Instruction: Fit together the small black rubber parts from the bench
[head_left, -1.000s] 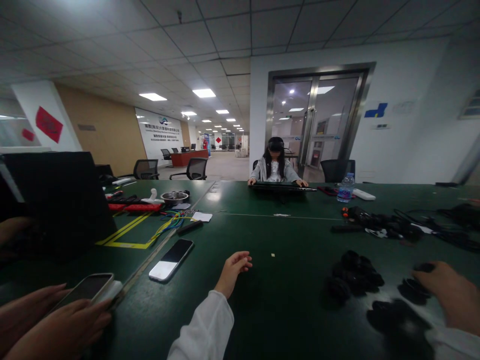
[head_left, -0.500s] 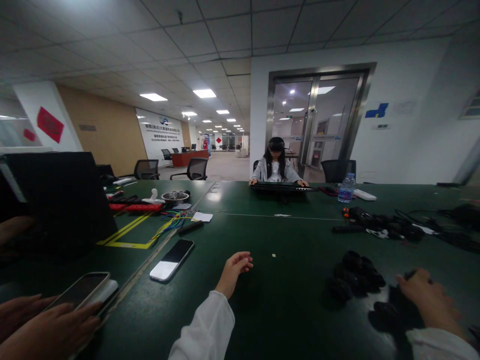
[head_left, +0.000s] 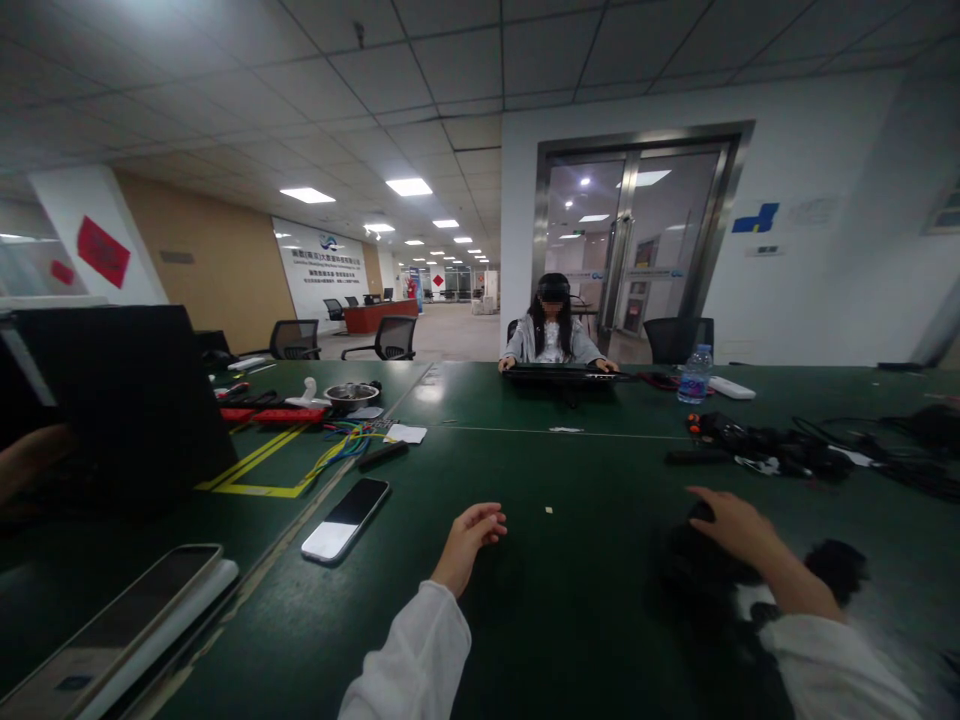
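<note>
My left hand (head_left: 476,530) rests at the table's middle, its fingers loosely curled and slightly apart, holding nothing. To its left a phone (head_left: 346,520) with a bright screen half lies flat; a small pale scrap (head_left: 548,510) is to its right. Over a dark cluster of black pieces (head_left: 694,575) at the right reaches my right hand (head_left: 739,530). Its thumb and forefinger sit around a small black piece (head_left: 702,511), whose exact kind is too dark to tell. Behind my right wrist is another blurred black piece (head_left: 836,570). The forearm covers part of the cluster.
A large black panel (head_left: 120,390) stands at left, a co-worker's hand (head_left: 34,460) behind it. Another phone (head_left: 142,620) lies near the left edge. Black gear and cables (head_left: 780,445) lie at right, near a water bottle (head_left: 694,375). A person (head_left: 551,330) sits opposite.
My right hand has moved left from the far-right black pieces to the cluster, with a dark piece at its fingers. The co-worker's hands have left the phone at left. My left hand stayed put.
</note>
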